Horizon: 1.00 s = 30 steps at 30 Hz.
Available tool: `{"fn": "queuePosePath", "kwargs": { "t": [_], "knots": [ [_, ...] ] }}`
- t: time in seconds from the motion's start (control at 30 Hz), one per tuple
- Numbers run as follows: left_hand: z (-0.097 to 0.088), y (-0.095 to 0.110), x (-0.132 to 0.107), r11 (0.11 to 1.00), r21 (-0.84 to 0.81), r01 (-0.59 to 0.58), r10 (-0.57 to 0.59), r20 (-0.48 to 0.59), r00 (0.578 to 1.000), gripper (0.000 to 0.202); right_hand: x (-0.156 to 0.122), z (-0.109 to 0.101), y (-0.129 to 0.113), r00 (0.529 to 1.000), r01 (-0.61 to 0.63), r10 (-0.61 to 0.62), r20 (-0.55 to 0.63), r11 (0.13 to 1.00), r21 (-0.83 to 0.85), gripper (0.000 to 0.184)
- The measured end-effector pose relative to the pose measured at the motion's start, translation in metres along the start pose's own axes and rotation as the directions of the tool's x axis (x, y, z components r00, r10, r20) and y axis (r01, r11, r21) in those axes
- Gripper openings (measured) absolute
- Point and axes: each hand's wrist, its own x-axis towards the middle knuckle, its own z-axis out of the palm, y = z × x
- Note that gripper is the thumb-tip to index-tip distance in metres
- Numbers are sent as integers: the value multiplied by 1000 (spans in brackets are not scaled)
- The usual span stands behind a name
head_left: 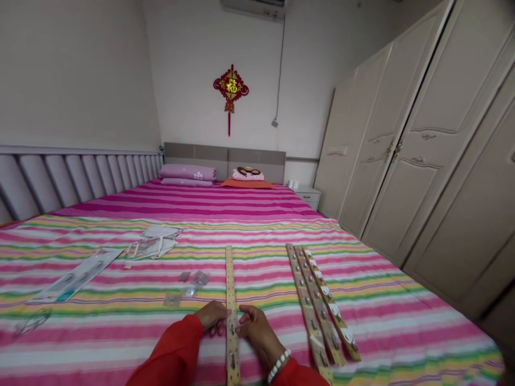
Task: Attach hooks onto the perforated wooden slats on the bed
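Observation:
A narrow wooden strip (230, 284) with rows of small holes lies lengthwise before me on the striped cloth. Two metal hooks sit on its near half; the upper metal hook (232, 328) is between my hands. From the left, my left hand (214, 316) has curled fingers pressed against the strip's edge. My right hand (257, 328), with a white bead bracelet (279, 366) at the wrist, bends its fingers at the hook from the other side. The exact fingertip contact is too small to make out.
To the right lie several hook-fitted strips (308, 300), one with white pieces (333, 309). At left are small clear plastic bags (200, 277), white packets (156, 241), a long plastic package (80, 274) and a wire loop (32, 321). Wardrobes (402, 155) line the right side.

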Motion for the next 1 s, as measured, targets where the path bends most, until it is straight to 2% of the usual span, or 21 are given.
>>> {"fn": "queuePosePath", "kwargs": {
  "t": [0.1,0.23,0.33,0.43,0.5,0.57,0.6,0.63,0.7,0.8,0.93,1.0],
  "knots": [
    [1,1,-8,1000,29,2,-3,57,998,38,-2,-2,-5,999,-30,29,20,1000,2,46],
    [-8,2,-20,999,32,-21,20,49,999,47,-9,-5,-12,999,-35,36,38,999,-6,49],
    [-34,5,-28,996,36,-81,81,13,997,51,-12,-6,-16,999,-14,14,51,1000,-4,49],
    [-75,7,-31,985,32,-170,173,-179,969,41,-12,-6,-15,999,-16,16,33,1000,0,49],
    [-103,5,-27,978,62,-197,206,-358,911,30,-9,-6,-12,1000,-18,19,11,1000,-3,48],
    [-126,1,-21,967,150,-208,257,-556,791,12,-7,-6,-9,1000,-5,5,3,1000,-10,46],
    [-134,-2,-16,961,195,-199,277,-617,736,11,-6,-6,-7,1000,5,-5,8,1000,-11,46],
    [-140,-4,-12,955,233,-183,293,-656,695,19,-6,-6,-6,1000,14,-14,14,1000,-9,45],
    [-146,-7,-4,943,291,-162,323,-684,654,30,-6,-6,-5,999,29,-29,22,1000,-2,44],
    [-149,-7,4,929,337,-155,353,-672,651,26,-8,-6,-7,999,33,-33,15,999,-1,45],
    [-151,-7,7,911,382,-153,375,-618,691,7,-9,-5,-9,1000,15,-15,-4,1000,1,46],
    [-154,-7,6,906,396,-149,386,-630,674,6,-10,-5,-11,1000,11,-11,-7,1000,1,46]
  ]
}}
